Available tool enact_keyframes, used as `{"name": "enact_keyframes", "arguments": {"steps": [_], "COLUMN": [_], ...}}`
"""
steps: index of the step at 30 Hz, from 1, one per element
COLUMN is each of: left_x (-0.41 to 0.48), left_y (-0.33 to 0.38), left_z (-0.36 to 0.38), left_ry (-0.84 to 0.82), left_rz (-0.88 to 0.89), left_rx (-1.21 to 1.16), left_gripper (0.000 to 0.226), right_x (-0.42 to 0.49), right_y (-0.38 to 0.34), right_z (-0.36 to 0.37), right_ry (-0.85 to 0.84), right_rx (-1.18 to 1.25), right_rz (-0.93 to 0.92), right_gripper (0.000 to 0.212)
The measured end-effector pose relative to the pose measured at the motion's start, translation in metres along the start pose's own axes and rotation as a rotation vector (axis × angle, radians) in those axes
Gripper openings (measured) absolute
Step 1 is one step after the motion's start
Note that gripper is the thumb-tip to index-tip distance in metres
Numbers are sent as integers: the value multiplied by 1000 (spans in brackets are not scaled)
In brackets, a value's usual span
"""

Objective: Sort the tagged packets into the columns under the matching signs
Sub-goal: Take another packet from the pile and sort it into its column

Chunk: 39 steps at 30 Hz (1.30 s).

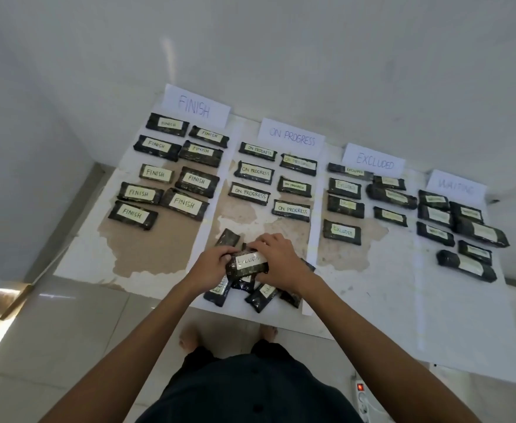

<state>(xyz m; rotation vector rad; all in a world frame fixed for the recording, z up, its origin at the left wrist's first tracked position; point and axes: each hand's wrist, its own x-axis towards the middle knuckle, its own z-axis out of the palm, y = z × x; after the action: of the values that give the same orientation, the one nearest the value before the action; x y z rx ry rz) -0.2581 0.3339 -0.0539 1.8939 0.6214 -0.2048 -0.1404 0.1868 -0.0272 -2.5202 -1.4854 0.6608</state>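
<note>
Head view: one dark packet (246,265) is held just above the pile of unsorted packets (259,297), the left hand (212,267) gripping its left end and the right hand (279,261) curled over its right end. Its long axis runs left to right, tag upward reading EXCLUDED. The EXCLUDED sign (374,161) stands beyond the pile, to its right.

Four paper signs are leaning on the wall: the FINISH sign (194,105), the ON PROGRESS sign (292,137), the EXCLUDED sign (374,161) and a faint WAITING sign (456,187). Tags under the first three are repeating those words, as on a FINISH packet (132,214), an ON PROGRESS packet (292,210) and an EXCLUDED packet (341,232). The raised packet (248,261) is showing an EXCLUDED tag.
</note>
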Motion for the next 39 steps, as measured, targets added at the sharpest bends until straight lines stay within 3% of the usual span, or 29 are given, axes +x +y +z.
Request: {"name": "enact_keyframes", "arguments": {"steps": [4, 7, 15, 22, 30, 39], "left_x": [11, 17, 47, 83, 141, 177], "left_y": [23, 40, 84, 118, 135, 134], "left_z": [16, 32, 87, 136, 194, 250], "left_ry": [-18, 1, 2, -46, -110, -155], "left_rz": [16, 14, 205, 307, 425, 382], "left_rx": [-10, -73, 232, 355, 691, 928], "left_gripper": [31, 45, 69, 66, 53, 56], "right_x": [-14, -28, -75, -102, -100, -81], "right_y": [22, 44, 121, 203, 303, 377], "right_z": [-5, -12, -33, -52, -53, -41], "right_ry": [38, 78, 114, 150, 137, 63], "right_rx": [-106, -93, -10, 8, 0, 45], "right_rz": [-4, 60, 238, 370, 517, 589], "right_gripper": [60, 56, 65, 65, 59, 56]}}
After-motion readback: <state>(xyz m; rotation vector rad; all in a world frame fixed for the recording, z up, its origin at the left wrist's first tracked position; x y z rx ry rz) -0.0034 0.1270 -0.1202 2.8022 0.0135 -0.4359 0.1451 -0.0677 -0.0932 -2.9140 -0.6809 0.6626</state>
